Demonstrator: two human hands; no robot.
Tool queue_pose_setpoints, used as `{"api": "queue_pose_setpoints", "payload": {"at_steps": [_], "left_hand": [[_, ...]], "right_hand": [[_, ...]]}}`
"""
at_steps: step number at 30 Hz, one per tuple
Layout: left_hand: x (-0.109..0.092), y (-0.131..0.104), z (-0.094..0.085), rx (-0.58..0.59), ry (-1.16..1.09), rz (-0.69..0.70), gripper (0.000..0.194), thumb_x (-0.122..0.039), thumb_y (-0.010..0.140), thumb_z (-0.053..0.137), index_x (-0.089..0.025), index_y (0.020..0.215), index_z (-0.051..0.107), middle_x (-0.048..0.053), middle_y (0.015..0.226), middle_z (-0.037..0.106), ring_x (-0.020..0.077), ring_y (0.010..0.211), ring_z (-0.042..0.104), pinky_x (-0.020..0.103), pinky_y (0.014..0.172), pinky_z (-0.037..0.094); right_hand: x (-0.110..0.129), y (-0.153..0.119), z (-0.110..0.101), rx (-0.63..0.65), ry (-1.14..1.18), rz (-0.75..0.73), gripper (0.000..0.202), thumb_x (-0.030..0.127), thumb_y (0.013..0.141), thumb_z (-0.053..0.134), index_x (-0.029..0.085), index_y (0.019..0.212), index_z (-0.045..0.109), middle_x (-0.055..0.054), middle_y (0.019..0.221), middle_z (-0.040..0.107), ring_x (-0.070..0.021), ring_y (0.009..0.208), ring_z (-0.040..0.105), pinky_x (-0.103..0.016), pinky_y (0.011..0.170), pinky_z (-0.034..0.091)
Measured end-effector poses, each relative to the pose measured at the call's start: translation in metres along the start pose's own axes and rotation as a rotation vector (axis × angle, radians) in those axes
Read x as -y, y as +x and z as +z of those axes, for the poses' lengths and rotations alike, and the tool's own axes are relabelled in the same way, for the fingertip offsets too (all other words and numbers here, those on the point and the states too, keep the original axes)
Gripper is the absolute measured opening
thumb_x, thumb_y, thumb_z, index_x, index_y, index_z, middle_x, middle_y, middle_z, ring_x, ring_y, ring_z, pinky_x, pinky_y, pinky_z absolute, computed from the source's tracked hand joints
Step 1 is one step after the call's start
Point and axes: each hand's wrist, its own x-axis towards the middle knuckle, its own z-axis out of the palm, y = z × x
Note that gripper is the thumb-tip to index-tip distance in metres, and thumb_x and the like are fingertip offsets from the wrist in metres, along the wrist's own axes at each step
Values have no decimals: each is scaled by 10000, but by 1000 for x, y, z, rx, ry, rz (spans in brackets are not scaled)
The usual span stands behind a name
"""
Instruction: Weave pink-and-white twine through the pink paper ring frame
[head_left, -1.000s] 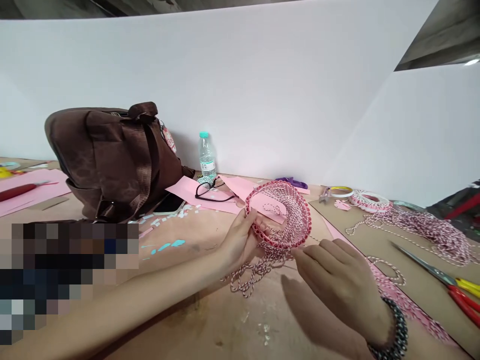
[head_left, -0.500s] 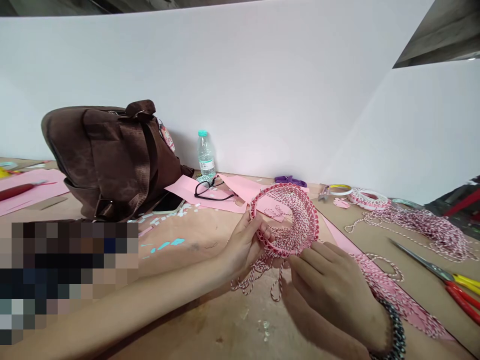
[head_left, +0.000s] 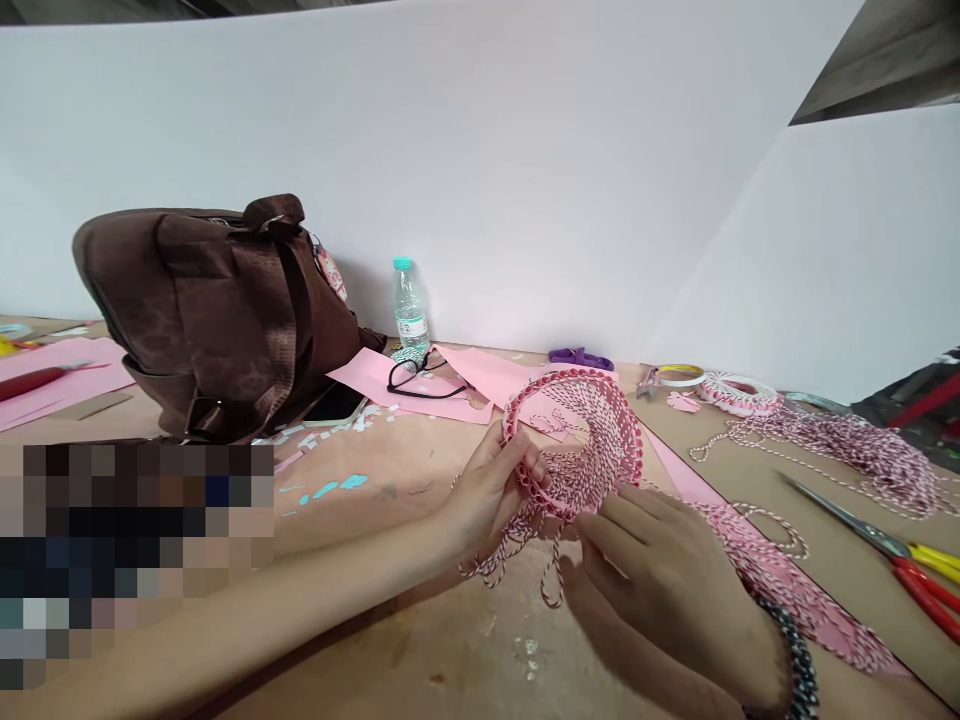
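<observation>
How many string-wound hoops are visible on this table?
2. One pink hoop webbed with red-and-white string is held in the left hand, with the right hand at its lower edge; a second similar hoop lies flat far right. Others may be hidden.

A brown bag (head_left: 217,310) sits on the table (head_left: 420,640) at the left, 1 water bottle (head_left: 409,305) behind it by the white wall. Black glasses (head_left: 421,378) lie on pink paper (head_left: 409,385). Scissors (head_left: 892,555) lie at the right, near what looks like loose twine (head_left: 862,450).
</observation>
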Motion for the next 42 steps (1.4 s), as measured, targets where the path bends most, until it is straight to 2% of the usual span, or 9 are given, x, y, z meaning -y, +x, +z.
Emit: {"api": "queue_pose_setpoints", "payload": {"at_steps": [4,11,14,17,21,24,32,38,42], "left_hand": [[0,0,0,-10,-6,1,304,-315,781,684,-189,777,407,-49,649,498,85,615,485,214,646,403],[2,-4,3,10,-36,-35,267,-303,809,659,-185,772,422,-40,659,504,87,617,495,220,640,417],[4,-8,7,22,-70,-67,258,-316,820,647,-181,772,433,-39,652,501,84,587,489,227,629,427],[6,-10,9,9,-95,-88,249,-308,821,646,-179,776,438,-34,645,497,91,577,495,222,590,425],[4,-9,10,-61,-164,-125,238,-285,813,653,-178,794,441,-29,658,494,98,583,497,216,551,425],[1,-8,11,-85,-215,-118,200,-256,838,621,-177,798,442,-27,642,482,98,582,486,214,566,436],[-1,-15,17,-180,-260,-153,169,-236,885,536,-161,752,463,-6,649,492,101,585,488,226,597,457],[-7,-23,29,-176,-193,-179,235,-209,932,434,-147,709,476,6,626,500,102,587,492,227,600,452],[-12,-27,33,-199,-190,-220,192,-188,928,441,-148,746,489,6,655,511,100,596,498,233,622,455]], "right_hand": [[2,1,-1,-26,8,9,178,160,828,549,201,662,498,5,613,497,-166,591,386,-326,542,231],[3,-1,0,51,24,66,192,160,862,508,194,675,525,-6,636,541,-168,607,442,-315,545,267],[6,4,-5,94,221,210,165,193,893,483,190,747,560,-4,672,580,-151,604,482,-287,542,326],[6,12,-12,188,564,405,125,247,877,544,207,769,592,16,705,638,-123,625,557,-240,557,411],[3,15,-19,226,876,446,110,260,872,557,249,922,654,4,892,710,-127,798,644,-230,682,503],[1,11,-20,174,832,384,158,224,867,558,264,988,651,1,929,710,-132,826,650,-242,714,512],[2,10,-21,-10,575,218,90,203,878,548,216,879,637,-17,806,663,-137,720,606,-247,632,486],[2,11,-19,13,567,303,192,78,786,564,239,861,637,23,777,651,-121,666,578,-225,584,465],[1,11,-20,34,584,268,227,50,764,535,236,856,628,16,788,643,-131,699,576,-235,604,464]]}}
